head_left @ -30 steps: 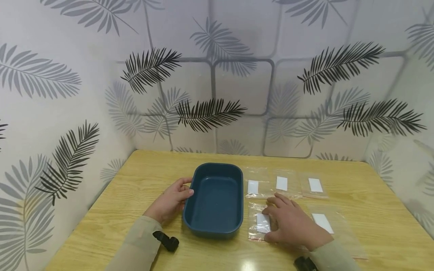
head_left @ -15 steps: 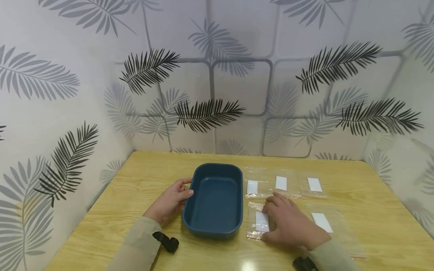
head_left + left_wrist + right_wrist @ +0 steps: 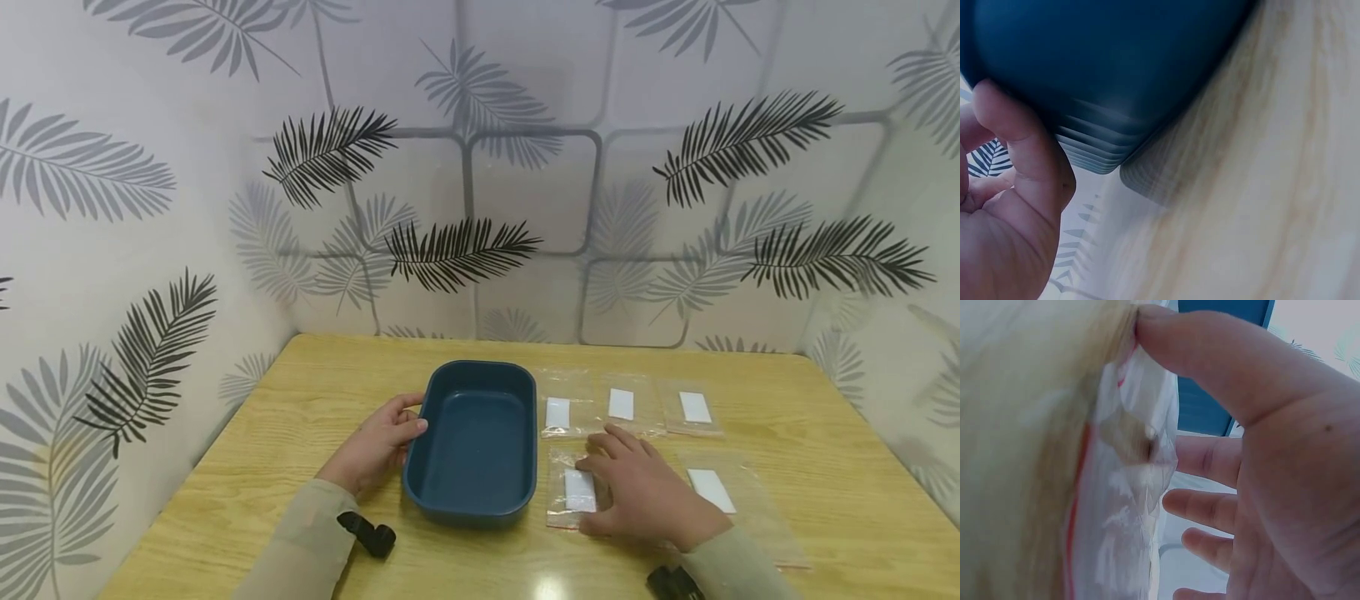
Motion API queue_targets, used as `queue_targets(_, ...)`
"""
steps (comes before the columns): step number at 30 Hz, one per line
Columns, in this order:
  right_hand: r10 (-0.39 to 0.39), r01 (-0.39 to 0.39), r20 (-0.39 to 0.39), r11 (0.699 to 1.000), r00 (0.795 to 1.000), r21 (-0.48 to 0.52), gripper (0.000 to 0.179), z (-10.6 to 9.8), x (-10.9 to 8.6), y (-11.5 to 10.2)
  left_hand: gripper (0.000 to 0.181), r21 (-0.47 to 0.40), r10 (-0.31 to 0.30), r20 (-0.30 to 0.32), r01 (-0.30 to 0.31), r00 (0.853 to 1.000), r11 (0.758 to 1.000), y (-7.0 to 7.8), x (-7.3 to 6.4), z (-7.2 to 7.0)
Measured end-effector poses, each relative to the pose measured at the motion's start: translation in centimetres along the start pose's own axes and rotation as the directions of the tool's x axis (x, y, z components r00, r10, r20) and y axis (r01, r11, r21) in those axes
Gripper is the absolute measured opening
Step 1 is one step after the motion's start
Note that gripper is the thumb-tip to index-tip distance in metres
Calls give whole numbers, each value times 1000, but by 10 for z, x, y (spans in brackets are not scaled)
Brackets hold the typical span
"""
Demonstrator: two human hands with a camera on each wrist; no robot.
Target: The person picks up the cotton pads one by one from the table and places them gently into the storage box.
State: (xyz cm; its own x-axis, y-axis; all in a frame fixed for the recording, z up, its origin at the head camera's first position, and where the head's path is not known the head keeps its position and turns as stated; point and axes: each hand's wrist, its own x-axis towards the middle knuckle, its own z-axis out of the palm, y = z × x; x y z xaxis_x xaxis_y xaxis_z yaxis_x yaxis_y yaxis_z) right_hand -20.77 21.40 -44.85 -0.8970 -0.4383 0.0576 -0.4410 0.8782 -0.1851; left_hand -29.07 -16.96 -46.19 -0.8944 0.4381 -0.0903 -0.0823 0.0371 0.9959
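A dark blue rectangular tub [image 3: 480, 454] stands on the wooden table, nothing inside it. My left hand [image 3: 378, 446] rests against its left side; in the left wrist view the thumb [image 3: 1013, 125] touches the outer wall, fingertips partly hidden. My right hand [image 3: 648, 492] reaches over a clear zip bag [image 3: 557, 492] holding a white card [image 3: 580, 490]. Its thumb [image 3: 1166, 331] lies at the bag's red-lined edge in the right wrist view, the index finger meets the wrinkled plastic, and the other fingers stand spread apart.
Behind the right hand, three more bags with white cards [image 3: 557, 413], [image 3: 621, 404], [image 3: 695, 407] lie in a row. A larger bag with a card [image 3: 711, 491] is partly under the right forearm. A leaf-patterned wall [image 3: 525, 192] borders the table's [image 3: 345, 367] back edge.
Almost nothing moves: the right fingers shift slightly on the near bag, and the view drifts a little. My left hand stays at the tub.
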Motion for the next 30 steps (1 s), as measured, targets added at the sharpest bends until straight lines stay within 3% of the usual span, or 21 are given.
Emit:
queue_targets(6,-43,43,-49,999,998,-5,60,1,-1,1,54,11,0,10,0,1000,1000,2,0,0)
queue_targets(11,-16,18,-43,999,999,39,55,0,2,1,55,-8,0,14,1,1000,1000,4,1,0)
queue_targets(22,42,-42,-24,999,999,28,80,0,-1,3,53,1,-8,7,8,1000,1000,4,1,0)
queue_targets(30,55,-55,2,998,998,22,72,1,0,3,55,1,-4,11,4,1000,1000,0,1,-1)
